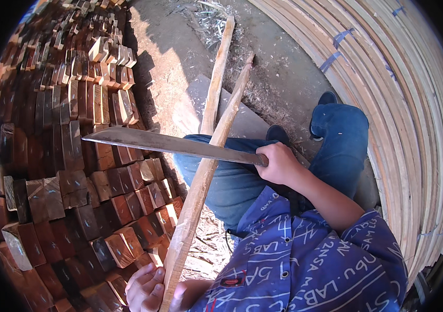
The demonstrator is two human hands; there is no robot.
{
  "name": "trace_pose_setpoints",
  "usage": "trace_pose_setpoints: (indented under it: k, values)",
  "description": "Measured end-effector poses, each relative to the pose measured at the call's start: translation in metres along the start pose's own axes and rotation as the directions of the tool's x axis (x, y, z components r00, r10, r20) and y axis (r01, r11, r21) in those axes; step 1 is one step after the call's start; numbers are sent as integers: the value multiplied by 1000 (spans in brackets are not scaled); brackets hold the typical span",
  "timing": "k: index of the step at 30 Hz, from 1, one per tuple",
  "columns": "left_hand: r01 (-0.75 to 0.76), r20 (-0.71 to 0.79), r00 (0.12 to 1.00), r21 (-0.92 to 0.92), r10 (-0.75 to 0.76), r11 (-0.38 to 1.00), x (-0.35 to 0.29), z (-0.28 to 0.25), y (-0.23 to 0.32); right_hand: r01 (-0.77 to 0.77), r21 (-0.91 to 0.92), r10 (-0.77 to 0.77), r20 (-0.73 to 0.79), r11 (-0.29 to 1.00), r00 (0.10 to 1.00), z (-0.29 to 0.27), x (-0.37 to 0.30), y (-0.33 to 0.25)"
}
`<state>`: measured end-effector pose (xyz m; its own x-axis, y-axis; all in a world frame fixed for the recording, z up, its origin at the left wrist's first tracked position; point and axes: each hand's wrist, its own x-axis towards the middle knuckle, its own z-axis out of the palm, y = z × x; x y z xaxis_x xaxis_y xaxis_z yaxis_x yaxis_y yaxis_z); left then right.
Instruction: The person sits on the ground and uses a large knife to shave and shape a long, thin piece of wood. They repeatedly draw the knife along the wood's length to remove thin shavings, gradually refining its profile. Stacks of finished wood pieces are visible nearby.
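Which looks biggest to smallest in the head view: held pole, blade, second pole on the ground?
1. Held pole, longest, though nearest the camera.
2. Blade and second pole: similar length, not ranked; the pole's lower end is hidden.

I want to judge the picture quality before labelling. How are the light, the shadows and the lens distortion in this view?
Head view: hard sunlight, with a strong shadow on the ground beside the stacked wood blocks; fisheye bending curves the pale planks at the right and leaves black corners; the long blade in the right hand and the stick held by the left hand look sharp.
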<state>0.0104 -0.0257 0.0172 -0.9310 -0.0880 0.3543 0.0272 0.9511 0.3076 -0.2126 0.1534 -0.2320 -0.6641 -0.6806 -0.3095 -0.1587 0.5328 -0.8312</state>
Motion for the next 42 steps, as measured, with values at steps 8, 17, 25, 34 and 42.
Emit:
trace_pose_setpoints:
  k: [8, 17, 25, 34, 42]
  values:
    - [231, -325, 923, 44, -204, 972, -15, 23, -10, -5, 33, 3, 42, 999, 999, -1, -4, -29]
    - [291, -275, 921, 14, -276, 957, -11, 17, -10, -146, -51, 146, -8, 988, 989, 10, 25, 16]
    - [459, -308, 837, -51, -452, 887, -23, 17, -16, -189, -50, 188, -35, 981, 982, 5, 41, 40]
    - [347, -327, 887, 10, -325, 938, -8, 15, -17, -150, -59, 144, -103, 987, 984, 20, 62, 43]
    - [384, -366, 859, -1, -357, 923, -19, 19, -19, -251, -14, 250, -37, 968, 967, -2, 67, 46]
